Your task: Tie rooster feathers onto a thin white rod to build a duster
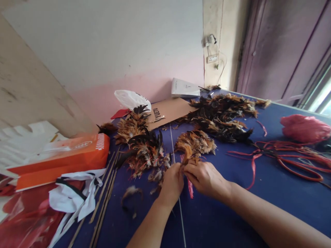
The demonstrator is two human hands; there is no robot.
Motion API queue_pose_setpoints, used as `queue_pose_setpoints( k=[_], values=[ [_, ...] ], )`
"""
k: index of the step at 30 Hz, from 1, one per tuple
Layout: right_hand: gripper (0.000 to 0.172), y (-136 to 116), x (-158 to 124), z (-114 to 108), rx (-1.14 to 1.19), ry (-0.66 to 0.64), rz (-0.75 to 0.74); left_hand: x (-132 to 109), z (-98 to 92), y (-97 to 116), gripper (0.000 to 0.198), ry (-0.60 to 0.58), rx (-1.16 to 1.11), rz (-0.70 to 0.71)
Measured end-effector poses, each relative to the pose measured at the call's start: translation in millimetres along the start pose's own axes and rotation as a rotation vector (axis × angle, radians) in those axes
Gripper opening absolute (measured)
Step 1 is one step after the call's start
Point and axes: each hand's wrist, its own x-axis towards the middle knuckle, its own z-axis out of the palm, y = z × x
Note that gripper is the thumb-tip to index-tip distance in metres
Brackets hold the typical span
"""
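Both hands meet over the middle of the blue table. My left hand (172, 182) is closed around the base of a small bunch of brown feathers (188, 152), whose tips curl up above the fingers. Against the same bunch, my right hand (205, 177) is closed too, its fingertips pinched at the feathers' base. A pink plastic strip (190, 188) hangs down between the hands; which fingers grip it is hidden. Just beyond lies a pile of tan feathers (196, 142). Left of my hands is a heap of black and brown feathers (146, 151).
Dark feather bundles (222, 113) lie at the back right, near a cardboard sheet (170, 111) and a white box (184, 88). Pink strips (289, 156) and a pink bundle (305, 128) lie right. Thin sticks (104, 203) and an orange bag (77, 156) are left.
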Motion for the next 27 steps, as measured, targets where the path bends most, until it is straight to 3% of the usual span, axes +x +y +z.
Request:
queue_pose_setpoints(
  k=[7, 11, 14, 19, 23, 27],
  values=[
    [0.024, 12, 3, -17, -0.008, -0.019, -0.038, -5, -3.7, 14, 0.023, -0.197, 0.007, 0.132],
    [0.018, 32, 6, -29, 0.367, -0.115, 0.124, -5, -11.3, 27, 0.024, -0.261, -0.168, 0.221],
    [0.018, 43, 8, -26, 0.825, -0.213, 0.29, -5, -12.4, 29, 0.026, -0.203, -0.37, 0.081],
    [0.022, 41, 8, -3, 1.266, -0.155, 0.439, -5, -4.1, 25, 0.023, -0.117, -0.928, -0.206],
    [0.021, 34, 8, 4, 1.274, -0.136, 0.502, -3, -0.6, 26, 0.022, -0.064, -1.09, -0.276],
    [0.021, 26, 10, 5, 1.059, -0.043, 0.43, -1, 1.1, 24, 0.025, 0.08, -0.955, -0.34]
  ],
)
